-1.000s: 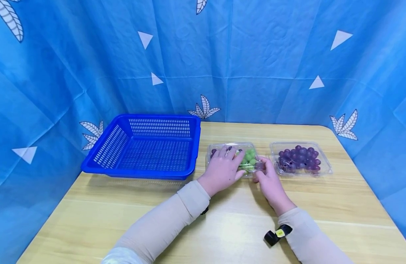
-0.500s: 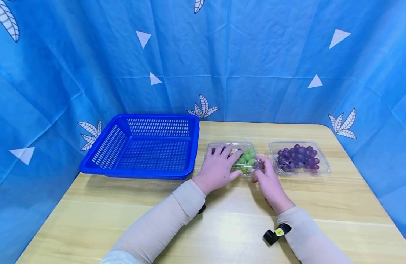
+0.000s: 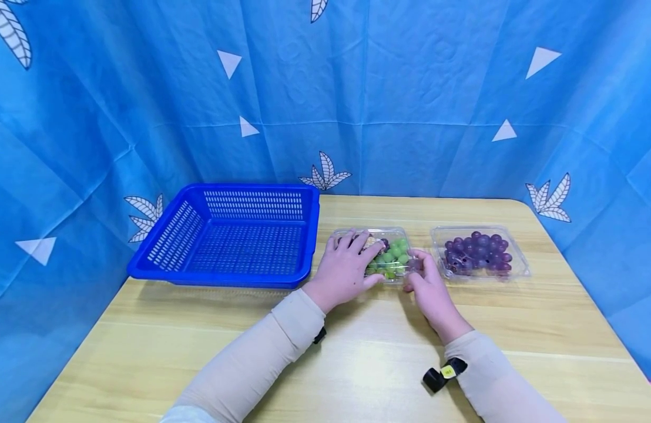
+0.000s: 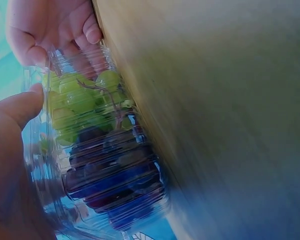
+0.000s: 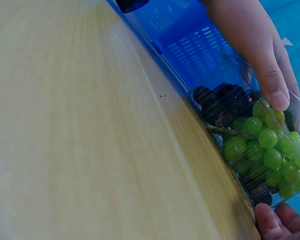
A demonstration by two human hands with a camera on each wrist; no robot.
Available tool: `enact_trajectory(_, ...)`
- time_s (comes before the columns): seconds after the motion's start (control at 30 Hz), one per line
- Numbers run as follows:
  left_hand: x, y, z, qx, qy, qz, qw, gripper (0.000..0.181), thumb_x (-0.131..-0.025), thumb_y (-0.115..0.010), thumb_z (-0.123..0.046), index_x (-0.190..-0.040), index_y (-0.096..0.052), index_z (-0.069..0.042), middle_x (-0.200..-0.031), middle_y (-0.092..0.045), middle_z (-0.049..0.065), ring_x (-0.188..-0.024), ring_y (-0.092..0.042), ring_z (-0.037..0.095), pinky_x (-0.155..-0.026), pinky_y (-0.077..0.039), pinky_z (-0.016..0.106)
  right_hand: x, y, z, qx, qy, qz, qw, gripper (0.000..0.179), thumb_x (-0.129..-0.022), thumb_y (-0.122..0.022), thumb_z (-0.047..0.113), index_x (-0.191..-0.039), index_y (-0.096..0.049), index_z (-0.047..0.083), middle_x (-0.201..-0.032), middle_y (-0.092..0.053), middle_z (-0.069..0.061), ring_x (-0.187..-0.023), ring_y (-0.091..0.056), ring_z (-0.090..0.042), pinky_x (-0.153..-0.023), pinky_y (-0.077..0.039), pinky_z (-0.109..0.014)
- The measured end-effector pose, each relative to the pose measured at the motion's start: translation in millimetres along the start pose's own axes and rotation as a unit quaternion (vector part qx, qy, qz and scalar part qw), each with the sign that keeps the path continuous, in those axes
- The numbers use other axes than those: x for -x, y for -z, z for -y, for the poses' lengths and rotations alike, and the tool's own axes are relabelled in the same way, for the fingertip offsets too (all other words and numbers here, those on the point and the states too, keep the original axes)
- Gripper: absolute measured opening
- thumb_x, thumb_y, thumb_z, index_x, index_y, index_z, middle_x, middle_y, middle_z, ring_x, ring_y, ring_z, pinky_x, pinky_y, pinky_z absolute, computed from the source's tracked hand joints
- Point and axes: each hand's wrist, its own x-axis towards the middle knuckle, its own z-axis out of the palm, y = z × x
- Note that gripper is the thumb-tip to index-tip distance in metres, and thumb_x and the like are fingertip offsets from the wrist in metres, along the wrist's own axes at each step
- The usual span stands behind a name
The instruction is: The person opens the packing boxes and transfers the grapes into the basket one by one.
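Observation:
A clear plastic clamshell box (image 3: 391,231) stands on the table in the head view. Green grapes (image 3: 396,252) fill its right part, and dark grapes (image 4: 115,172) lie at the other end in the left wrist view. My left hand (image 3: 340,271) rests across the lid's left part with its fingers spread. At the box's right end, my right hand (image 3: 432,291) holds the side between thumb and fingers. The right wrist view shows the left thumb (image 5: 277,92) on the lid above the green grapes (image 5: 265,145).
A blue slotted basket (image 3: 246,279) stands left of the clamshell. To the right sits a second clear box (image 3: 521,264) with purple grapes (image 3: 479,252). Both are on a light wooden table (image 3: 368,364), with a blue patterned curtain (image 3: 410,88) behind.
My left hand has slid a little to the left over the lid, uncovering more green grapes. The right hand stays at the box's right end.

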Motion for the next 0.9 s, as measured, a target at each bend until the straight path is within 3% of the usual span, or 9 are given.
enact_trajectory(0.2, 4.1, 0.2, 2.8, 0.013, 0.002, 0.002, 0.9999, 0.074, -0.096, -0.04, -0.074, -0.158, -0.035, -0.034, -0.163, -0.03, 0.007, -0.148, -0.026, 0.038, -0.117, -0.022, 0.062, -1.0, 0, -1, 0.003, -0.004, -0.004, 1.0, 0.061, -0.088, -0.046, -0.005, -0.148, -0.035, 0.003, -0.124, -0.051, -0.02, -0.087, -0.056, -0.028, -0.076, -0.053, -0.033)
enact_trajectory(0.37, 8.2, 0.0, 6.9, 0.02, 0.005, -0.008, 0.9997, 0.075, -0.096, -0.041, -0.073, -0.158, -0.035, -0.033, -0.163, -0.031, 0.007, -0.147, -0.026, 0.041, -0.115, -0.027, 0.06, -0.7, 0, 0, 0.008, -0.006, -0.001, 0.9999, 0.06, -0.09, -0.045, -0.004, -0.148, -0.034, 0.004, -0.125, -0.05, -0.021, -0.088, -0.057, -0.03, -0.077, -0.053, -0.035)
enact_trajectory(0.73, 12.9, -1.6, 9.3, 0.07, 0.045, -0.013, 0.9965, 0.076, -0.094, -0.049, -0.072, -0.157, -0.037, -0.032, -0.161, -0.034, 0.01, -0.145, -0.024, 0.052, -0.11, -0.033, 0.063, -0.2, 0, 1, 0.003, -0.002, 0.003, 1.0, 0.059, -0.091, -0.044, -0.004, -0.149, -0.034, 0.004, -0.125, -0.048, -0.021, -0.09, -0.056, -0.029, -0.079, -0.054, -0.033)
enact_trajectory(0.9, 13.4, -1.7, 7.7, 0.083, 0.059, -0.005, 0.9948, 0.075, -0.095, -0.048, -0.07, -0.158, -0.034, -0.031, -0.161, -0.034, 0.012, -0.142, -0.029, 0.055, -0.103, -0.042, 0.064, 0.0, 1, 0, 0.003, -0.003, 0.005, 1.0, 0.058, -0.092, -0.044, -0.003, -0.15, -0.034, 0.004, -0.123, -0.049, -0.021, -0.09, -0.056, -0.03, -0.078, -0.053, -0.034)
